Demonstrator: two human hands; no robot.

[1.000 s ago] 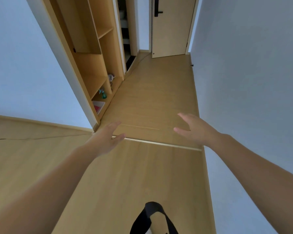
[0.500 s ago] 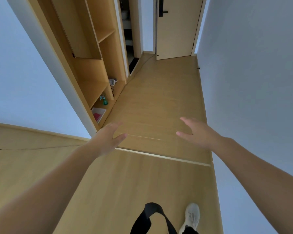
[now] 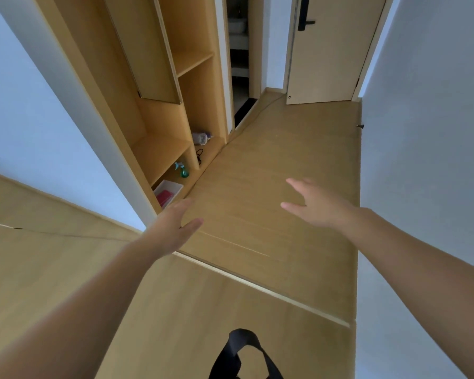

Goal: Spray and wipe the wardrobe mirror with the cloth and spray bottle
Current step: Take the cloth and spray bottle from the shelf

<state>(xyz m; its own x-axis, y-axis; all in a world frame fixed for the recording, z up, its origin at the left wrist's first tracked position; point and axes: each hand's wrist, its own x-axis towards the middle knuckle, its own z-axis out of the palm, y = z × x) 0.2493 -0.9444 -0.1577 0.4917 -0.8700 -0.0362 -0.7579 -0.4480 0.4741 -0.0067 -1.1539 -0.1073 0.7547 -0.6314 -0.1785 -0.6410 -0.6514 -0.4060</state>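
1. Toward 11 o'clock in the head view, an open wooden shelf unit (image 3: 159, 149) stands on the wood floor (image 3: 271, 160), and the task's things sit in its lowest compartment.
2. A teal spray bottle (image 3: 182, 170) stands upright there, untouched. Just beside it at its 7 o'clock lies a white tray (image 3: 175, 185) with a pink cloth (image 3: 164, 197) inside (folded flat, as far as can be told).
3. The left hand (image 3: 173, 228) reaches forward above the floor with its fingers straight and its thumb spread. It holds nothing. The tray is close at its 12 o'clock but apart from it.
4. The right hand (image 3: 315, 206), at 3 o'clock from the left, is likewise stretched out flat and holds nothing.
5. At 1 o'clock from the spray bottle, one compartment over, rests a purple-and-white object (image 3: 201, 138) (too small to name) with a black cord (image 3: 199, 155) near it.
6. A closed door (image 3: 326, 64) with a black handle (image 3: 304, 21) stands at 1 o'clock in the view.
7. At 6 o'clock hangs a black strap (image 3: 241, 354).
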